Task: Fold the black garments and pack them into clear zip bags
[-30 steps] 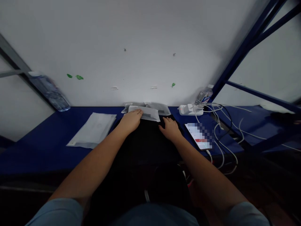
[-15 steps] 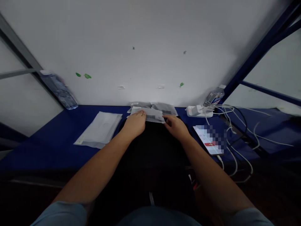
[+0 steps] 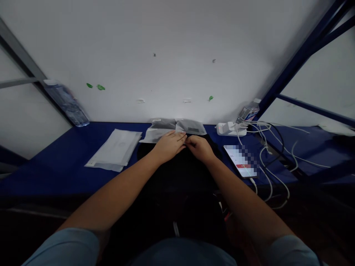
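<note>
A frosted plastic bag (image 3: 154,135) lies at the back of the black cloth (image 3: 177,171) in front of me. My left hand (image 3: 170,145) rests flat across this bag, fingers stretched out to the right and covering much of it. Just beside it, my right hand (image 3: 200,148) is curled, thumb and forefinger pinched at the bag's right end; the pinched edge is mostly hidden. Behind the hands, against the wall, are two more frosted bags, one on the left (image 3: 164,123) and one on the right (image 3: 191,127) with something dark inside.
A stack of frosted bags (image 3: 115,149) lies on the blue tabletop (image 3: 66,159) at left. A plastic bottle (image 3: 68,103) leans in the left corner. To the right are a phone (image 3: 240,161), a white power strip (image 3: 231,129), another bottle (image 3: 249,111) and tangled white cables (image 3: 273,181).
The front bag has shifted left. My left hand has moved right and flattened over it, and my right hand has come in close beside the left. The camera view has shifted slightly.
</note>
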### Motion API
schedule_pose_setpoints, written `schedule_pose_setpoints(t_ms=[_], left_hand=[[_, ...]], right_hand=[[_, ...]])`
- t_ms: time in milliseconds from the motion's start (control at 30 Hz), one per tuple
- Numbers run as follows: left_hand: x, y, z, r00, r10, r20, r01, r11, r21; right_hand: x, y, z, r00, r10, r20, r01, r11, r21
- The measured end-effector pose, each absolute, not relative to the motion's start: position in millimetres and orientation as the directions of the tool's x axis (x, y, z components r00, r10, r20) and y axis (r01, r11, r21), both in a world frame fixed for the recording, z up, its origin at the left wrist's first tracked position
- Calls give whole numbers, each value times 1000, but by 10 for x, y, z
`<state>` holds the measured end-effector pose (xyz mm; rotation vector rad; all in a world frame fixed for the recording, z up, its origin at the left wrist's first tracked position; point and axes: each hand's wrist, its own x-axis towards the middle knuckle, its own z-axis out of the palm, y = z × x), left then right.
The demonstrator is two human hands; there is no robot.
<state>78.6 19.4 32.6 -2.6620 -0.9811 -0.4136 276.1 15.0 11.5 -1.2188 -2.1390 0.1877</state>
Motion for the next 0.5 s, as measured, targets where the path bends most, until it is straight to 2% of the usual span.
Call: schedule_pose_setpoints(t_ms=[233,500], left_hand=[[842,234,282,722,602,341,667,-737,-111],[772,261,294,705,622,341,696,-700,-162]], right_hand=[[2744,160,102,-363,814,453,727,551,-409],[2813,209,83,-283,827,486,699,524,-486]])
